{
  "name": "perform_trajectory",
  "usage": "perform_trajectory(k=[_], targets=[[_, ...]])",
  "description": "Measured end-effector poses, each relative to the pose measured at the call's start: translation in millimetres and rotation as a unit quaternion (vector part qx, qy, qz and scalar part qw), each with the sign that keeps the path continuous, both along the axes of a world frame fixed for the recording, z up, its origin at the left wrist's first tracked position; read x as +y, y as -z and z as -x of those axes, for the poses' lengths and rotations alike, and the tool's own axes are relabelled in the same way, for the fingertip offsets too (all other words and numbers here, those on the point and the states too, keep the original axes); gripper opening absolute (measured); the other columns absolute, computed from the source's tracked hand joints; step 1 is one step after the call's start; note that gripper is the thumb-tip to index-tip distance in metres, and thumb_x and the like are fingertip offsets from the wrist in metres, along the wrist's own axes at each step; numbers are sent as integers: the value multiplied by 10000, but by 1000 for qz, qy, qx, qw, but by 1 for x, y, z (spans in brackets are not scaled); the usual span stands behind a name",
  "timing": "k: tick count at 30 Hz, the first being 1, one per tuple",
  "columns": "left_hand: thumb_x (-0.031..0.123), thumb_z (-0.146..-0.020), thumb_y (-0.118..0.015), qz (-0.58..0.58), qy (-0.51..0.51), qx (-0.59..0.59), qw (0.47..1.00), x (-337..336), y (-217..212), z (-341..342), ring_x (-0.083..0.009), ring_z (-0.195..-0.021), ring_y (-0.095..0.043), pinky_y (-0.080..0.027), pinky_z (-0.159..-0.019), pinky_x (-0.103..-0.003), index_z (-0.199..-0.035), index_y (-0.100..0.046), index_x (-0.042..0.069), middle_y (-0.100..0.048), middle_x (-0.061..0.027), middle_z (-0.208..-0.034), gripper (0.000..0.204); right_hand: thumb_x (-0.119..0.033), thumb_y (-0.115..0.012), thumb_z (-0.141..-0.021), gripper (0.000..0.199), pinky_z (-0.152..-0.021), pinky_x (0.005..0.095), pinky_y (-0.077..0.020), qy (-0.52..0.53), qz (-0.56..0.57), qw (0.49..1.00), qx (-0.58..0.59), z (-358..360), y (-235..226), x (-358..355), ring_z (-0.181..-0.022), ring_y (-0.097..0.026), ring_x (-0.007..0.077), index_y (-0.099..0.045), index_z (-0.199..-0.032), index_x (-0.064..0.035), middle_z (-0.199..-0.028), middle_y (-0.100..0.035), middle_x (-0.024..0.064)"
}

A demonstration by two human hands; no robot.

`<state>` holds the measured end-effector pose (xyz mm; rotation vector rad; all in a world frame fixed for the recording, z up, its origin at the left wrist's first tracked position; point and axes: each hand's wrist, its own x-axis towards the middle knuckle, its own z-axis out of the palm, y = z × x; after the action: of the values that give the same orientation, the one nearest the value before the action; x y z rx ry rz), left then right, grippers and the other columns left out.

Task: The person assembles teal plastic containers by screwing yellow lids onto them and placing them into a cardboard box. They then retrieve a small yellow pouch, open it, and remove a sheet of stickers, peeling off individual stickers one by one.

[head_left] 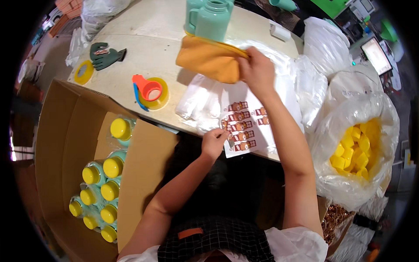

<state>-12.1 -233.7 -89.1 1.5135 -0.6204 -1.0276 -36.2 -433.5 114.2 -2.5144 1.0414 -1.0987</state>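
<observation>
Nearest, at the lower edge, is the person's dark checked apron (214,238). To the left stands an open cardboard box (59,126) of bottles with yellow lids (113,167).

Just beyond the apron, at the front edge of the worktop (144,30), lies a white printed sheet (241,126) bearing rows of brown and red figures. It looks light, thin and easily creased, best taken by a corner or edge. The left hand (214,144) is at its left edge, the forearm reaching up from the lower left, the fingers bunched. They are too small to read clearly, so I cannot tell whether they pinch the paper.

Farther out, above the worktop, is a folded orange cloth (209,60). It looks soft, light and floppy, unlikely to break or slip, and a bunched end or folded edge should give good hold. The right hand (259,74) has it by its right end, thumb and fingers clamped on the fabric. The right arm stretches long and nearly straight from the lower right, and the cloth extends leftward from the hand.

Behind the cloth, partly covered by it in this view, a mint-green jug (212,24) stands upright with its mouth uncovered. It looks stiff and smooth; the side handle offers the surest hold.
</observation>
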Motion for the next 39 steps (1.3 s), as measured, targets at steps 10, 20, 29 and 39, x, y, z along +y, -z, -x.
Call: perform_trajectory(k=[10,20,29,39], targets=[[140,-916,-709,8,15,85,996,-2,-19,-2,-41,-665,-485,-397,-605,-233,-913,-725,-31,-604,40,-717,171,-163,-704,-872,206,-713,453,-522,277,-94,956,32,208,86,-13,-808,-701,346,-659,-1048,-67,-838,-719,149],[177,-932,-723,-50,6,117,992,7,-56,1,-45,-704,-493,-400,-643,-211,-935,-735,27,-649,35,-796,151,-111,-717,-890,136,-699,236,-454,167,-286,879,-342,209,117,126,-742,-538,87,-624,-917,-14,-825,-621,13],[135,-914,-716,15,130,-5,991,30,-95,31,-83,-770,-546,-439,-727,-257,-820,-700,39,-627,15,-837,136,-125,-681,-970,172,-723,222,-492,0,-520,731,-441,179,132,194,-817,-635,87,-643,-1074,6,-937,-707,60],[68,-846,-691,145,304,-393,856,2,-120,64,-324,-900,-595,-470,-824,-431,-853,-673,35,-644,-100,-891,38,-111,-614,-1004,139,-669,270,-521,5,-508,672,-540,226,136,190,-721,-626,117,-566,-915,-15,-823,-670,63]])
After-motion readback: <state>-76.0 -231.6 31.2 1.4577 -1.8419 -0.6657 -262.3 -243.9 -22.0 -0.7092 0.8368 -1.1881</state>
